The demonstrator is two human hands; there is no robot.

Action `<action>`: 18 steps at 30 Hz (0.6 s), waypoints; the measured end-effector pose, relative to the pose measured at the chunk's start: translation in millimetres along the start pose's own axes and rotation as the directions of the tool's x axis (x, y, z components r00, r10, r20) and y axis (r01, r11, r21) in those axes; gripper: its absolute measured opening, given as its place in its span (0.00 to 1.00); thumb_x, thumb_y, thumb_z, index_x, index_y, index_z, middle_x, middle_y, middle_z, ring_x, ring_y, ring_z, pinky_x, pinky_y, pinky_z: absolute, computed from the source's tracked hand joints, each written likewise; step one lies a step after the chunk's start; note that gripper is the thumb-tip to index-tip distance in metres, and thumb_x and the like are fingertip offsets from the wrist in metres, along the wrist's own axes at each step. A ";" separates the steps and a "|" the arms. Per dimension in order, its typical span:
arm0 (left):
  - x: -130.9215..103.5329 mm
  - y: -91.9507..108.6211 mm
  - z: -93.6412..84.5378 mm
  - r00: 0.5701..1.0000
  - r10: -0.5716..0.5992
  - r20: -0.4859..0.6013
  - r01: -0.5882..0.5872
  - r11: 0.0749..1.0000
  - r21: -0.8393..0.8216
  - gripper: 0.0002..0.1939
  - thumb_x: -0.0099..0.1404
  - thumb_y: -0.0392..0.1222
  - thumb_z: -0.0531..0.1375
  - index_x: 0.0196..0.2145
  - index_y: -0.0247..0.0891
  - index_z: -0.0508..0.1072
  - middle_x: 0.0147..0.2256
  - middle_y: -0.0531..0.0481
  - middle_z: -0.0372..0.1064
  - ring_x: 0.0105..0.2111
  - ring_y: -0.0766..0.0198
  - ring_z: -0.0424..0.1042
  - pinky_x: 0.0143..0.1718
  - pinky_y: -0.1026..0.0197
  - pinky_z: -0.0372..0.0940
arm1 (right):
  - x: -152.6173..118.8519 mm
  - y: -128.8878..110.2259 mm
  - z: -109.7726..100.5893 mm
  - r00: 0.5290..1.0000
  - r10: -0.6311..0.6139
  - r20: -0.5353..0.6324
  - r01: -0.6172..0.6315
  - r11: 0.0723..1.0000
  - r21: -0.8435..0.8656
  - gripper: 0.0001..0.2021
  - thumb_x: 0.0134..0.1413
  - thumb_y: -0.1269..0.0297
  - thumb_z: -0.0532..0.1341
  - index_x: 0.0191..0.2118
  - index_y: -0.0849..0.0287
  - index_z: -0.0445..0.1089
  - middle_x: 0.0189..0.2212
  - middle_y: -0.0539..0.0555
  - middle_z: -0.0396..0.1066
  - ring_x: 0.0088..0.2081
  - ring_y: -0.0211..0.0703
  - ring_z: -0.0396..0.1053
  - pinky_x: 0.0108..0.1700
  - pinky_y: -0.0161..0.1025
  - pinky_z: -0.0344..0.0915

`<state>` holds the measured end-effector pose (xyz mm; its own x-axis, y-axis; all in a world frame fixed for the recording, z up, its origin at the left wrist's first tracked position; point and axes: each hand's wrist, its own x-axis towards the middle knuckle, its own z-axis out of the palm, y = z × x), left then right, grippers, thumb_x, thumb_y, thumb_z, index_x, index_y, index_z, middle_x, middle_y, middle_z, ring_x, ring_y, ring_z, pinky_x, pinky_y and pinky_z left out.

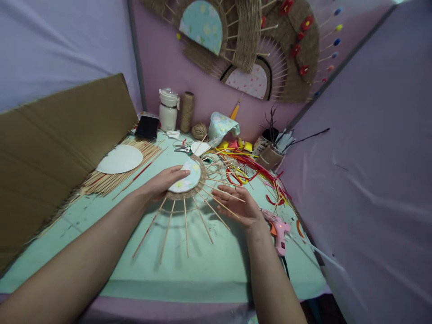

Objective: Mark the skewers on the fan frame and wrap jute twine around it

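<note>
My left hand (165, 181) grips the left side of a half-round craft piece (189, 179), its thumb on the floral fabric centre. Woven twine (203, 176) edges the fabric, and thin wooden sticks (186, 227) fan out from it. A strand of twine runs across the lower sticks. At the piece's right side is my right hand (236, 204), palm turned up, its fingers spread among the right-hand sticks; whether they pinch a stick or the twine is hard to make out.
A pink glue gun (278, 231) lies right of my right hand. Cardboard (67, 148) leans at the left beside a white oval (120, 159) on sticks. Behind stand a white flask (168, 112), a twine spool (187, 112) and a twine ball (199, 131). Coloured strips (248, 161) lie at right.
</note>
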<state>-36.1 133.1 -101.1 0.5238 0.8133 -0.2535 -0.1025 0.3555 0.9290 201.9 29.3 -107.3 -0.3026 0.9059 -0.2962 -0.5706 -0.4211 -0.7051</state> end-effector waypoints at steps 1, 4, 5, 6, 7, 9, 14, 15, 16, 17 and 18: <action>0.2 0.4 -0.8 1.000 0.001 0.010 -0.001 1.000 0.007 0.17 0.57 0.45 0.66 0.42 0.35 0.76 0.32 0.47 0.78 0.26 0.67 0.73 0.24 0.69 0.64 | -0.5 0.5 0.3 1.000 0.001 0.018 -0.001 1.000 -0.009 0.16 0.49 0.59 0.62 0.45 0.59 0.71 0.47 0.58 0.74 0.48 0.45 0.72 0.42 0.40 0.69; 1.0 0.2 -2.1 0.999 -0.003 0.032 0.002 1.000 0.028 0.16 0.57 0.45 0.65 0.42 0.36 0.77 0.31 0.47 0.78 0.27 0.65 0.74 0.26 0.68 0.65 | -0.3 1.7 1.5 1.000 -0.005 0.029 0.007 0.999 -0.048 0.17 0.47 0.64 0.65 0.45 0.58 0.70 0.47 0.56 0.75 0.47 0.44 0.72 0.41 0.39 0.69; 1.2 0.0 -2.4 0.999 -0.005 0.036 0.004 0.999 0.035 0.16 0.57 0.45 0.65 0.42 0.36 0.77 0.31 0.48 0.78 0.27 0.65 0.74 0.26 0.68 0.65 | 0.0 1.7 2.2 1.000 -0.009 0.020 0.010 0.998 -0.059 0.17 0.47 0.66 0.65 0.45 0.58 0.70 0.47 0.56 0.75 0.46 0.43 0.73 0.41 0.38 0.69; 1.4 -0.2 -2.5 0.999 -0.004 0.038 0.002 0.999 0.042 0.16 0.57 0.46 0.65 0.42 0.36 0.77 0.31 0.48 0.78 0.27 0.65 0.73 0.26 0.68 0.65 | 0.2 1.6 3.0 1.000 -0.011 0.006 0.011 0.998 -0.067 0.17 0.47 0.68 0.66 0.45 0.58 0.70 0.47 0.56 0.75 0.45 0.42 0.73 0.41 0.38 0.69; 1.4 -0.2 -2.6 0.999 -0.002 0.040 0.000 0.999 0.048 0.16 0.57 0.46 0.65 0.42 0.37 0.77 0.31 0.48 0.78 0.27 0.66 0.73 0.26 0.69 0.64 | 0.3 1.3 3.9 1.000 -0.013 -0.012 0.012 0.997 -0.072 0.17 0.46 0.69 0.66 0.45 0.58 0.71 0.46 0.56 0.75 0.44 0.42 0.73 0.41 0.38 0.69; 1.2 0.1 -2.5 0.999 0.003 0.042 -0.005 0.998 0.055 0.17 0.56 0.46 0.65 0.42 0.37 0.77 0.31 0.49 0.78 0.27 0.66 0.73 0.26 0.69 0.64 | 0.3 0.7 5.3 0.999 -0.013 -0.042 0.010 0.997 -0.077 0.16 0.46 0.72 0.66 0.44 0.59 0.71 0.46 0.56 0.75 0.43 0.41 0.74 0.41 0.37 0.69; -0.3 2.2 -0.9 0.999 -0.001 0.034 -0.001 0.998 0.057 0.17 0.55 0.46 0.66 0.42 0.36 0.77 0.32 0.48 0.78 0.28 0.66 0.73 0.28 0.68 0.65 | 0.8 1.2 3.8 0.999 -0.033 -0.032 0.031 0.997 -0.066 0.18 0.45 0.73 0.66 0.45 0.58 0.70 0.45 0.56 0.76 0.42 0.41 0.75 0.41 0.38 0.70; -0.4 2.3 -0.6 0.999 -0.001 0.036 -0.001 0.998 0.055 0.18 0.55 0.46 0.66 0.42 0.36 0.77 0.32 0.48 0.78 0.28 0.66 0.73 0.29 0.68 0.65 | 1.1 1.6 2.8 0.999 -0.041 -0.022 0.039 0.997 -0.063 0.18 0.45 0.73 0.67 0.45 0.58 0.70 0.45 0.56 0.76 0.42 0.42 0.75 0.41 0.38 0.70; -0.6 2.4 -0.5 0.999 -0.001 0.040 -0.001 0.999 0.053 0.18 0.55 0.46 0.66 0.42 0.36 0.77 0.32 0.48 0.78 0.29 0.66 0.73 0.29 0.68 0.65 | 1.5 2.0 1.8 0.999 -0.046 -0.013 0.045 0.997 -0.061 0.18 0.44 0.73 0.67 0.45 0.58 0.70 0.45 0.56 0.76 0.42 0.42 0.75 0.41 0.38 0.70; -0.7 2.4 -0.4 0.999 -0.001 0.042 -0.001 0.999 0.051 0.18 0.55 0.47 0.66 0.42 0.36 0.77 0.32 0.48 0.78 0.29 0.66 0.73 0.29 0.68 0.65 | 1.8 2.3 1.0 0.999 -0.050 -0.008 0.049 0.997 -0.061 0.19 0.44 0.73 0.67 0.45 0.58 0.70 0.44 0.56 0.76 0.42 0.42 0.75 0.42 0.38 0.70; -0.7 2.4 -0.3 0.999 -0.001 0.043 -0.001 0.999 0.051 0.19 0.55 0.47 0.66 0.43 0.36 0.77 0.32 0.48 0.78 0.29 0.66 0.73 0.29 0.68 0.65 | 2.2 2.7 0.3 0.999 -0.052 -0.007 0.051 0.997 -0.060 0.19 0.44 0.73 0.67 0.45 0.58 0.71 0.44 0.56 0.76 0.42 0.42 0.74 0.42 0.38 0.70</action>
<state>-37.0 133.5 -98.8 0.5596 0.7923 -0.2430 -0.0594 0.3308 0.9418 199.5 30.1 -109.6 -0.2675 0.9268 -0.2635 -0.5382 -0.3705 -0.7570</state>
